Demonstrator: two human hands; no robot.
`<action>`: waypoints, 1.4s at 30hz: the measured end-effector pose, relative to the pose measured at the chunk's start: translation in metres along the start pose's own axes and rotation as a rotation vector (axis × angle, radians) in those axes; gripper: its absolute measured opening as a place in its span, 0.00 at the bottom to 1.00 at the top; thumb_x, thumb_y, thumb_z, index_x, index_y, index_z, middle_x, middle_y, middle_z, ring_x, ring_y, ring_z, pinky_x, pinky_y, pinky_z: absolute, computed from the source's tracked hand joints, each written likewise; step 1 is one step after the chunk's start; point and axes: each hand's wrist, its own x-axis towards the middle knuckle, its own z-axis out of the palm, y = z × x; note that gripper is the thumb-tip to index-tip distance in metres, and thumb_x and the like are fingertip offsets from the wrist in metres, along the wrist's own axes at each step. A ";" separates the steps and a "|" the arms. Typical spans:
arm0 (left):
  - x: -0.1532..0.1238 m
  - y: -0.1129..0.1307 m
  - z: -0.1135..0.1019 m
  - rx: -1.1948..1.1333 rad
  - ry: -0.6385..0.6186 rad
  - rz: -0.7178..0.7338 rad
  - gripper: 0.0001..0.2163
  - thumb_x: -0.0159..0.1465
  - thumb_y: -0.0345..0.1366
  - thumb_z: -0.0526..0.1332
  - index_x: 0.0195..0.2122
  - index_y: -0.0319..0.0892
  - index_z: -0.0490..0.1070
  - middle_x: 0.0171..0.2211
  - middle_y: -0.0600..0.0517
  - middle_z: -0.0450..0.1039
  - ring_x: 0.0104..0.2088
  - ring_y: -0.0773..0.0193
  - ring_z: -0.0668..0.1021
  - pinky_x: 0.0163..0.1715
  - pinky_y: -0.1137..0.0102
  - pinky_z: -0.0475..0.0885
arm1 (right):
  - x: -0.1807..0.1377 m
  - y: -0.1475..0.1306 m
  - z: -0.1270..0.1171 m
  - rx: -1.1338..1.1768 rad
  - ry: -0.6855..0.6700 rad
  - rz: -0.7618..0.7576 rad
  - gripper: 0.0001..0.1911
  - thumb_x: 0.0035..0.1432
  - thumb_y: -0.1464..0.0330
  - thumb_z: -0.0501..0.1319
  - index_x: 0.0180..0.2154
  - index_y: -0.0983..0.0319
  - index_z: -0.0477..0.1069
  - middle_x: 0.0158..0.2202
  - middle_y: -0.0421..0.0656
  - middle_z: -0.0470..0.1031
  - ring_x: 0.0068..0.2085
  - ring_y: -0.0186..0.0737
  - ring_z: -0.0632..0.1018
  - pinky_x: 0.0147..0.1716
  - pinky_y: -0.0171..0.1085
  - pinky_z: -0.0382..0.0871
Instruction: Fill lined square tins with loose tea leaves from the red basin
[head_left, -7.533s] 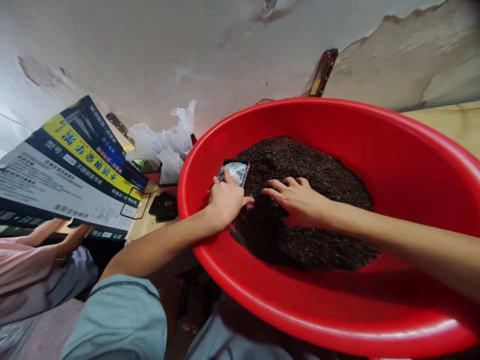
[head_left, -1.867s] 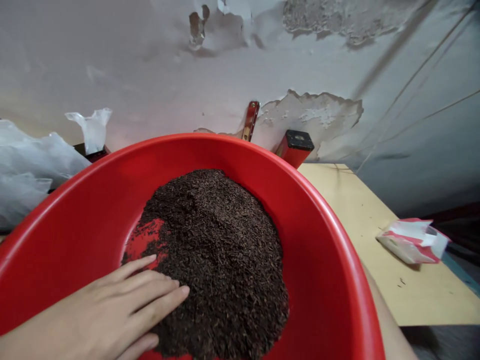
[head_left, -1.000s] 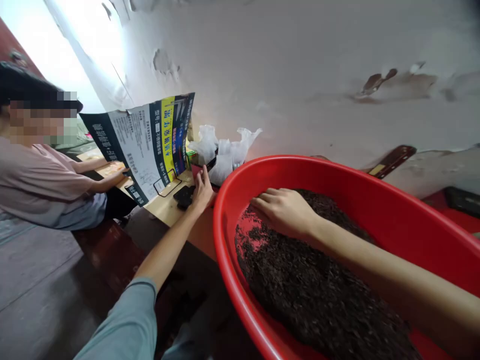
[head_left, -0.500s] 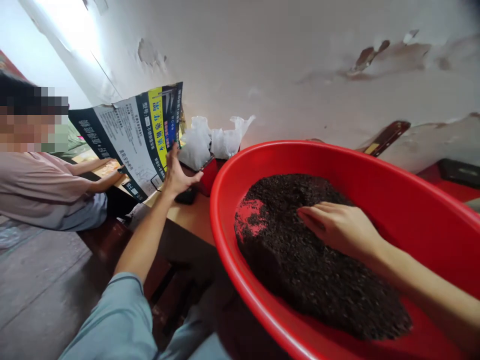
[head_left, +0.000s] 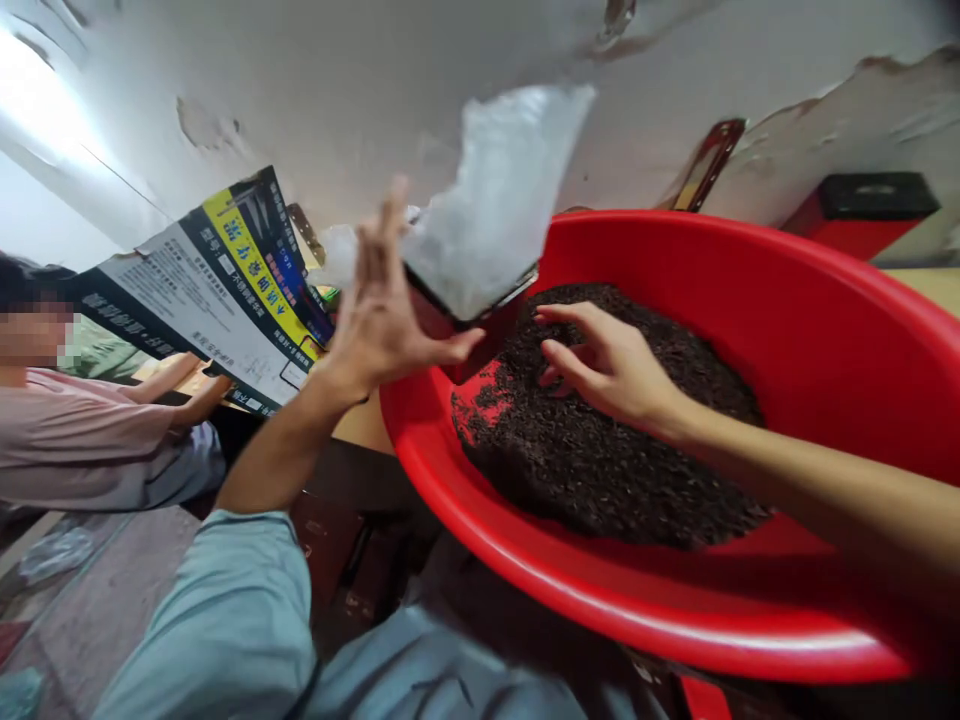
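Observation:
My left hand (head_left: 371, 325) grips a red box (head_left: 484, 350) with a black rim, its thumb on the near side and its fingers along the left. A translucent plastic bag (head_left: 499, 215) lines the box and stands up out of its mouth. The box is tilted over the left rim of a big red basin (head_left: 420, 470). Dark loose leaves, like dried tea (head_left: 600, 490), cover much of the basin floor. Over them hovers my right hand (head_left: 615, 365), thumb and fingers apart, with nothing visible in it.
A printed cardboard sheet (head_left: 217, 290) stands at the left, beside a seated person (head_left: 97, 440). Another pale plastic bag (head_left: 337, 250) shows behind my left hand. Beyond the basin are a dark-framed object (head_left: 709, 165) against the wall and a red box with a black lid (head_left: 874, 200).
My left hand has taken hold of a bag-lined box and brought it right, over the basin's edge. My right hand has lifted from the leaves and its fingers have spread. The view has shifted.

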 end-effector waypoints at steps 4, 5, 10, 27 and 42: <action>0.003 0.018 0.068 -0.052 -0.137 -0.026 0.65 0.50 0.63 0.74 0.77 0.45 0.35 0.77 0.37 0.42 0.76 0.32 0.50 0.72 0.43 0.55 | -0.007 0.017 0.027 0.319 -0.155 0.167 0.49 0.65 0.49 0.59 0.77 0.55 0.38 0.75 0.55 0.54 0.53 0.55 0.82 0.41 0.52 0.84; 0.001 0.014 0.078 -0.082 -0.179 -0.073 0.64 0.51 0.60 0.75 0.77 0.44 0.34 0.77 0.35 0.43 0.76 0.32 0.51 0.72 0.44 0.57 | -0.008 0.023 0.032 0.337 -0.187 0.179 0.52 0.65 0.48 0.59 0.78 0.57 0.36 0.76 0.55 0.52 0.59 0.57 0.79 0.47 0.54 0.83; -0.021 -0.023 0.081 -0.249 -0.466 -0.314 0.61 0.58 0.53 0.73 0.78 0.43 0.27 0.77 0.30 0.41 0.70 0.39 0.66 0.66 0.50 0.68 | -0.007 0.039 0.050 0.320 -0.329 0.115 0.57 0.61 0.45 0.64 0.78 0.58 0.37 0.74 0.53 0.58 0.69 0.59 0.69 0.65 0.60 0.69; 0.045 -0.045 0.053 -0.295 -0.545 -0.265 0.37 0.72 0.64 0.45 0.27 0.38 0.77 0.20 0.49 0.76 0.20 0.67 0.76 0.25 0.73 0.68 | 0.108 -0.027 0.019 -0.222 -0.076 0.072 0.25 0.76 0.59 0.49 0.34 0.63 0.76 0.38 0.47 0.72 0.40 0.40 0.74 0.49 0.42 0.69; 0.009 -0.036 0.014 0.256 -0.569 0.028 0.19 0.60 0.24 0.62 0.52 0.36 0.81 0.47 0.43 0.82 0.46 0.57 0.83 0.53 0.67 0.75 | 0.089 -0.062 0.002 -0.845 -0.511 0.128 0.18 0.58 0.78 0.59 0.47 0.65 0.82 0.41 0.55 0.83 0.41 0.50 0.83 0.37 0.40 0.74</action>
